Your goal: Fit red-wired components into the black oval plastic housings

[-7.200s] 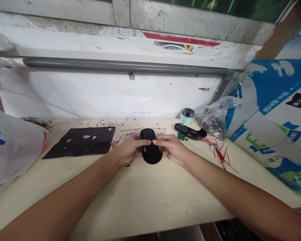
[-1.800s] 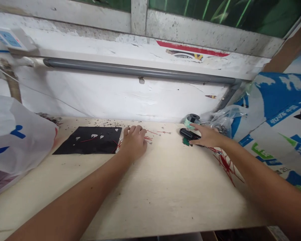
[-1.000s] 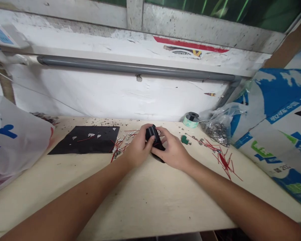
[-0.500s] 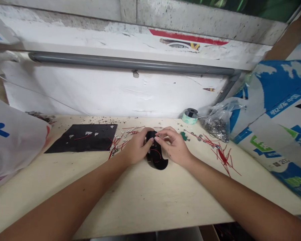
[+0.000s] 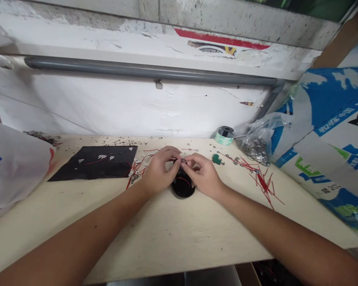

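A black oval plastic shell (image 5: 183, 187) lies on the pale wooden bench (image 5: 173, 234) with a thin red wire across its inside. My left hand (image 5: 157, 171) and my right hand (image 5: 203, 174) meet just above its far end. Both hands have the fingers pinched together on a small metal piece joined to the red wire. The far half of the shell is hidden under my fingers.
A black mat (image 5: 92, 163) with small metal tabs lies at the left. Loose red wires (image 5: 264, 183) and a green part (image 5: 216, 159) lie to the right. A solder spool (image 5: 224, 135), a bag of metal parts (image 5: 256, 143), a blue-and-white carton (image 5: 328, 131) and a white bag (image 5: 12, 167) ring the bench.
My right hand fetched the black shell from the right and brought it to the middle. Both hands have closed in over its far end and now pinch the small piece there.
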`<action>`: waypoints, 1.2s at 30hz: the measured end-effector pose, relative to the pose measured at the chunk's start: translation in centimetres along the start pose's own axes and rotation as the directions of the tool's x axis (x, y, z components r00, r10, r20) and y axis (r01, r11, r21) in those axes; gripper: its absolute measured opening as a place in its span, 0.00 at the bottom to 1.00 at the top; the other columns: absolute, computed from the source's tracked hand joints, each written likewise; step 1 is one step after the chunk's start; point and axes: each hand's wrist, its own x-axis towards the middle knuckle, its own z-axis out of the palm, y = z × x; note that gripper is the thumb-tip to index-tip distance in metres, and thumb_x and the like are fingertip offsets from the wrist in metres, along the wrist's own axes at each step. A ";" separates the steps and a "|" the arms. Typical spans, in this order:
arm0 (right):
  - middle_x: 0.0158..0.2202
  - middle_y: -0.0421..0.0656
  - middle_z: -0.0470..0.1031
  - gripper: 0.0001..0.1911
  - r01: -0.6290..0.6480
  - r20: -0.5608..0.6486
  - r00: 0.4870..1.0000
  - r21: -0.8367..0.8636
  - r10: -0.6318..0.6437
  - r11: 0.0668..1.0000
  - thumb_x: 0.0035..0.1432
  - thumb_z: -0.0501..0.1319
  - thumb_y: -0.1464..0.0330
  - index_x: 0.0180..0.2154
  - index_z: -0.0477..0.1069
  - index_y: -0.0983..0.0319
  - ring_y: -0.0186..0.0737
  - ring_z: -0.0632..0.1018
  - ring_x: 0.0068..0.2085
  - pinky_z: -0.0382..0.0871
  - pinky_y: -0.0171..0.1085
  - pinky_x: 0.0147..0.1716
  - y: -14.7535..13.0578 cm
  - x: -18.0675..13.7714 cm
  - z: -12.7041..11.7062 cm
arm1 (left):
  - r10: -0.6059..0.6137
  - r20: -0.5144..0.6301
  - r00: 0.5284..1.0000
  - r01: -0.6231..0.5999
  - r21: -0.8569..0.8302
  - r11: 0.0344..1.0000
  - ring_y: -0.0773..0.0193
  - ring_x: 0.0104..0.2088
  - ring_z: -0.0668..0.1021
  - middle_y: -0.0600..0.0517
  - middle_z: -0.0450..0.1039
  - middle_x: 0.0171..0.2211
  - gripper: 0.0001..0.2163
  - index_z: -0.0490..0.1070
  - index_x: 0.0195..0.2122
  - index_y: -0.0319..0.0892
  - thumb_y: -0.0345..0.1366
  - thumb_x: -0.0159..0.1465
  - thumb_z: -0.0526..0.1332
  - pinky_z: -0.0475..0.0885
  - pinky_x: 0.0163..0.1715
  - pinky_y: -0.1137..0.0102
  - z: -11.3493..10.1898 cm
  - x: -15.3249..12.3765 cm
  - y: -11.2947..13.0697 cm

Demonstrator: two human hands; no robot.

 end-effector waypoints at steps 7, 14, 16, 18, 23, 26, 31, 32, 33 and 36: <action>0.30 0.41 0.68 0.07 0.062 0.032 0.998 -0.126 -0.058 0.990 0.64 0.61 0.64 0.37 0.76 0.59 0.39 0.71 0.32 0.68 0.36 0.28 -0.5 -0.1 -0.4 | -0.015 0.046 0.999 0.014 0.039 0.999 0.61 0.37 0.78 0.48 0.76 0.35 0.04 0.73 0.36 0.40 0.30 0.66 0.59 0.74 0.41 0.65 -0.2 0.1 0.3; 0.34 0.43 0.73 0.09 0.192 0.104 0.979 -0.213 -0.173 0.958 0.68 0.56 0.65 0.41 0.75 0.59 0.41 0.74 0.37 0.70 0.39 0.36 -1.2 -0.2 -0.9 | -0.050 0.060 0.997 0.044 0.092 0.995 0.61 0.36 0.78 0.49 0.77 0.34 0.05 0.72 0.35 0.41 0.32 0.67 0.57 0.73 0.39 0.66 -0.3 0.1 0.2; 0.35 0.44 0.73 0.10 0.233 0.126 0.970 -0.236 -0.208 0.943 0.69 0.55 0.66 0.42 0.75 0.58 0.42 0.75 0.38 0.70 0.41 0.38 -1.2 -0.2 -1.0 | -0.055 0.069 0.996 0.049 0.084 0.995 0.61 0.35 0.78 0.49 0.77 0.33 0.06 0.72 0.35 0.41 0.33 0.67 0.57 0.73 0.38 0.66 -0.4 0.2 0.1; 0.35 0.44 0.73 0.10 0.252 0.141 0.965 -0.257 -0.221 0.933 0.70 0.54 0.67 0.41 0.74 0.59 0.42 0.75 0.38 0.69 0.41 0.38 -1.3 -0.2 -1.1 | -0.043 0.081 0.996 0.035 0.100 0.994 0.61 0.35 0.78 0.49 0.77 0.33 0.07 0.72 0.35 0.41 0.33 0.68 0.57 0.73 0.38 0.65 -0.4 0.2 0.2; 0.34 0.44 0.71 0.11 0.267 0.158 0.961 -0.309 -0.227 0.913 0.70 0.53 0.68 0.38 0.73 0.60 0.42 0.73 0.37 0.68 0.41 0.38 -1.4 -0.3 -1.2 | -0.026 0.085 0.996 0.012 0.151 0.988 0.61 0.36 0.78 0.49 0.79 0.33 0.07 0.74 0.35 0.40 0.32 0.67 0.57 0.72 0.38 0.65 -0.5 0.3 0.3; 0.33 0.44 0.70 0.12 0.256 0.156 0.964 -0.310 -0.217 0.915 0.70 0.52 0.68 0.37 0.73 0.59 0.42 0.73 0.36 0.67 0.41 0.37 -1.4 -0.3 -1.1 | -0.034 0.088 0.996 0.021 0.145 0.989 0.60 0.36 0.79 0.49 0.79 0.33 0.07 0.75 0.35 0.41 0.31 0.67 0.57 0.73 0.38 0.65 -0.5 0.3 0.4; 0.32 0.43 0.72 0.11 0.221 0.114 0.974 -0.288 -0.195 0.932 0.70 0.54 0.68 0.37 0.74 0.59 0.41 0.73 0.36 0.66 0.40 0.36 -1.1 -0.2 -0.9 | -0.067 0.086 0.994 0.058 0.108 0.992 0.61 0.35 0.79 0.49 0.80 0.33 0.08 0.76 0.34 0.41 0.29 0.67 0.57 0.73 0.38 0.66 -0.4 0.3 0.4; 0.32 0.43 0.72 0.11 0.220 0.113 0.974 -0.290 -0.195 0.931 0.70 0.54 0.68 0.37 0.74 0.59 0.41 0.73 0.36 0.66 0.40 0.36 -1.1 -0.2 -0.9 | -0.070 0.083 0.994 0.061 0.102 0.993 0.61 0.35 0.79 0.49 0.80 0.33 0.08 0.77 0.34 0.41 0.29 0.67 0.57 0.73 0.38 0.66 -0.4 0.3 0.4; 0.32 0.43 0.71 0.11 0.222 0.115 0.974 -0.293 -0.196 0.930 0.70 0.54 0.68 0.37 0.74 0.60 0.41 0.73 0.36 0.66 0.39 0.36 -1.1 -0.2 -0.9 | -0.068 0.083 0.994 0.060 0.098 0.993 0.61 0.35 0.79 0.49 0.80 0.33 0.08 0.77 0.34 0.40 0.29 0.67 0.58 0.73 0.38 0.66 -0.4 0.3 0.4; 0.31 0.43 0.70 0.12 0.235 0.124 0.970 -0.297 -0.207 0.925 0.70 0.54 0.69 0.35 0.74 0.60 0.41 0.73 0.35 0.66 0.39 0.36 -1.2 -0.3 -1.0 | -0.062 0.084 0.995 0.053 0.101 0.994 0.62 0.34 0.79 0.49 0.80 0.32 0.08 0.77 0.33 0.40 0.29 0.67 0.58 0.72 0.37 0.67 -0.4 0.3 0.4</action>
